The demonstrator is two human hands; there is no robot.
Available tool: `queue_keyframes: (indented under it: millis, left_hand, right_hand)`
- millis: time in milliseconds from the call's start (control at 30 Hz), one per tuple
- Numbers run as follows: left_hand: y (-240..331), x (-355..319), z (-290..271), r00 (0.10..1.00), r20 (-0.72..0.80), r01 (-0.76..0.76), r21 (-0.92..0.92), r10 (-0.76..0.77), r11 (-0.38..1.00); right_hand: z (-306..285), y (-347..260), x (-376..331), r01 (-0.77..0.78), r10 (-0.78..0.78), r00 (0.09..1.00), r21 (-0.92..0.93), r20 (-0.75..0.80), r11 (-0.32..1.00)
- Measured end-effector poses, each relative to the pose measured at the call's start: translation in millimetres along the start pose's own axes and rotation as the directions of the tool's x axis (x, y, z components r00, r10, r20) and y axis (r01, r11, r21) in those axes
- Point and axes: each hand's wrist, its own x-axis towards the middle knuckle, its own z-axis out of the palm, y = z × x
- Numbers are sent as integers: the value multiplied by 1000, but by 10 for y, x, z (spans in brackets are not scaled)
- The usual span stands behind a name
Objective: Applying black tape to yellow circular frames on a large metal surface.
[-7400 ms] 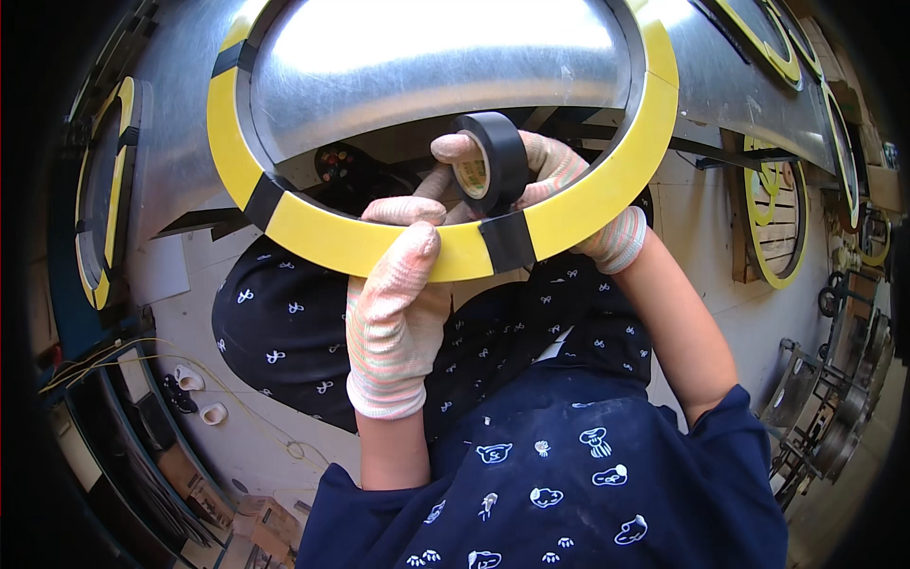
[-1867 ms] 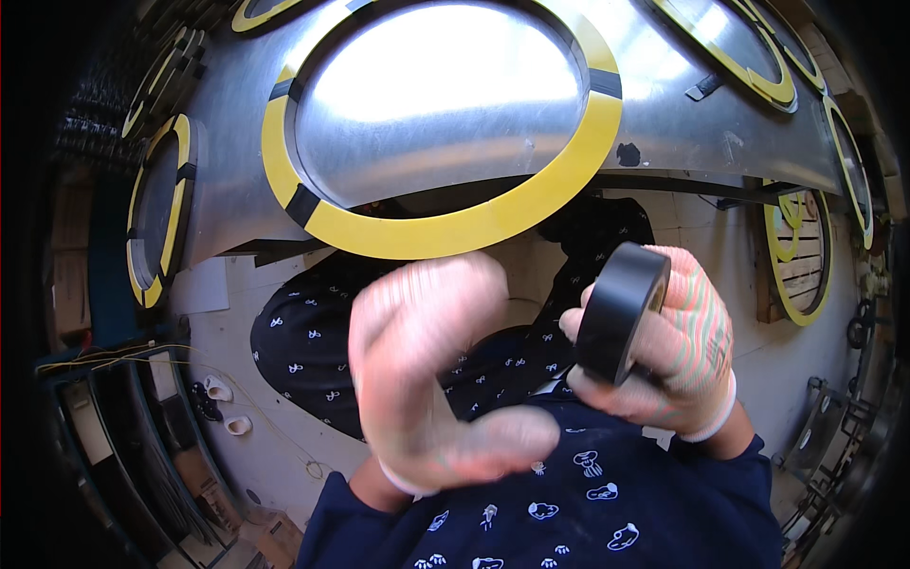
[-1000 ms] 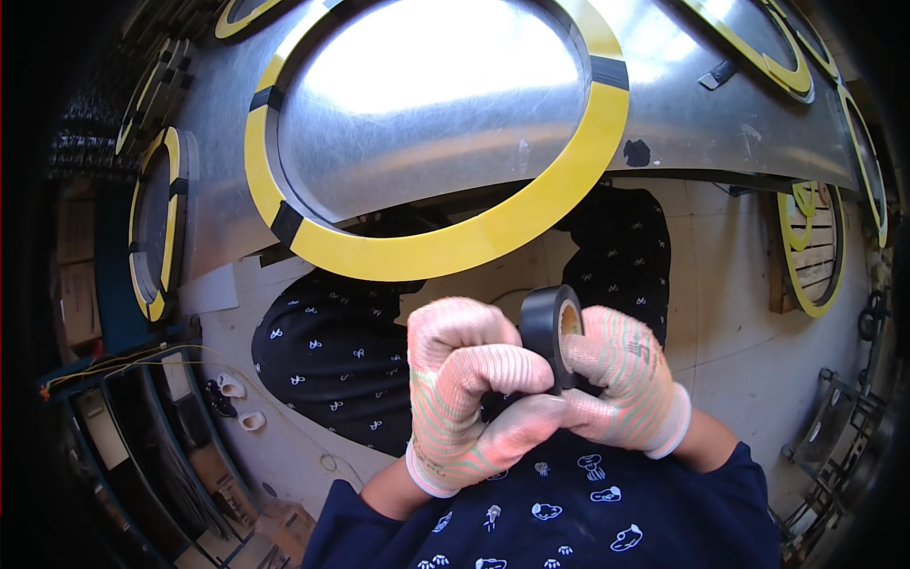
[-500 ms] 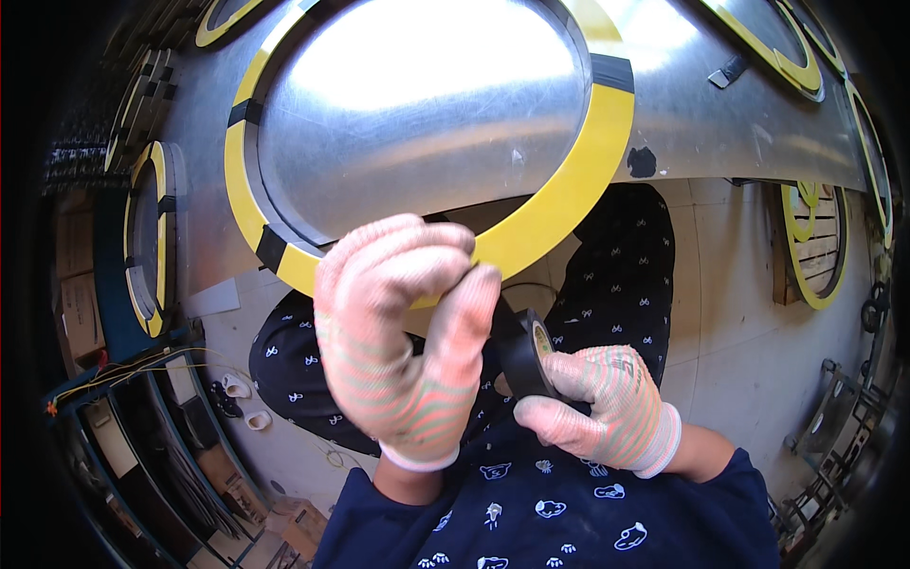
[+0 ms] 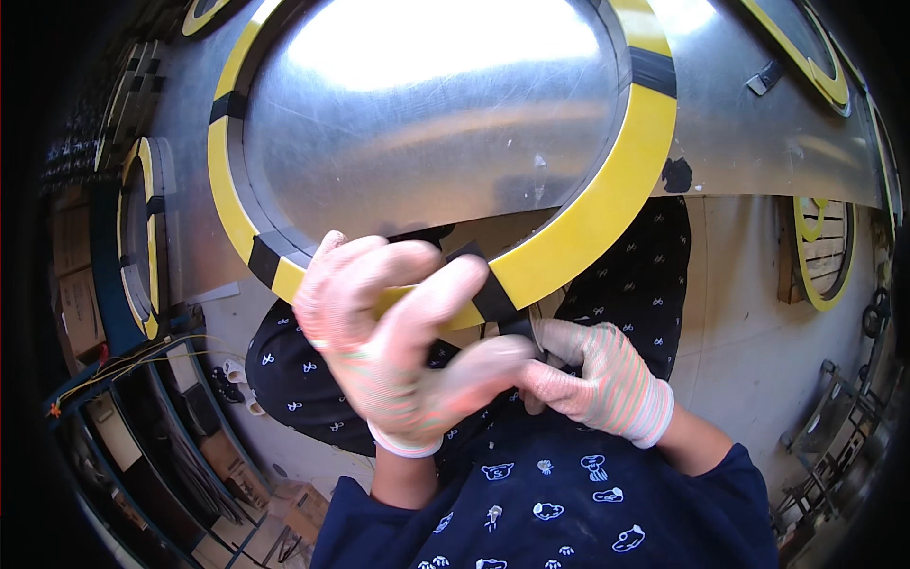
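A large yellow ring [image 5: 588,228] leans over the table's near edge, its inner side grey, with black tape bands around it. My gloved left hand [image 5: 398,322] lies over the ring's near part, fingers spread and slightly blurred. Its index fingertip is at a black tape strip [image 5: 495,299] across the ring, and its thumb reaches toward the tape roll. My gloved right hand [image 5: 602,379], just below the ring, is closed on the roll of black tape [image 5: 519,327], which is mostly hidden behind the fingers and left thumb.
The ring rests on a shiny metal table [image 5: 427,161]. Another taped ring [image 5: 142,237] stands at the left, with more at the far right. A small blade-like tool [image 5: 763,78] lies at the upper right. Shelving [image 5: 180,417] stands at lower left, a wheeled cart [image 5: 825,417] at lower right.
The tape strip now lies across the ring's near part. My left fingers have spread from a pinch, and the right hand with the roll has risen toward the ring. The view has shifted slightly.
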Motion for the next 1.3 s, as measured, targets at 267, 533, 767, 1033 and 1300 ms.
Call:
queue_keyframes:
  millis: [267, 533, 767, 1033, 1300]
  left_hand:
    - [-131, -41, 89, 983, 177, -74, 137, 49, 988]
    - [2, -500, -127, 924, -375, 57, -51, -72, 997]
    - [300, -653, 246, 607, 417, 355, -904, -676, -240]
    - [175, -649, 118, 528, 445, 446, -870, -723, -209]
    - [133, -892, -118, 414, 558, 432, -816, -719, -384]
  right_hand:
    - [-163, 64, 310, 6, -47, 983, 231, 175, 973]
    - [-150, 127, 474, -101, 58, 991, 388, 122, 916]
    - [-197, 86, 417, 26, -29, 999, 178, 14, 984]
    - [-44, 60, 519, 249, -271, 962, -306, -32, 919]
    - [-167, 224, 930, 483, -510, 839, 172, 188, 858]
